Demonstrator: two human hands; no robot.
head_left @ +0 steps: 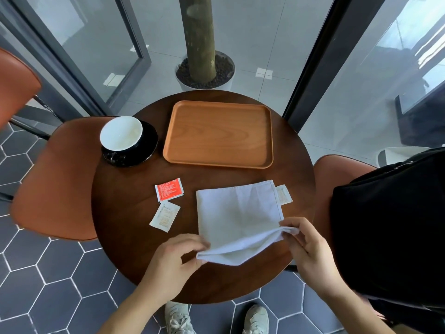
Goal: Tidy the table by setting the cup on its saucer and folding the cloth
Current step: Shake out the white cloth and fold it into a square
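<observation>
Sitting at the desk's [125,213] far left, my white cup [121,133] already rests on its black saucer [144,153]. Nearer me, my left hand [173,259] pinches the white cloth's [238,213] near left corner, my right hand [310,247] the right. It looks soft, limp and light; corners give the surest hold.

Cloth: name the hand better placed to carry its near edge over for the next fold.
Probably the right hand: it pinches the cloth at its raised near-right corner. The left hand holds the lower near-left corner.
</observation>
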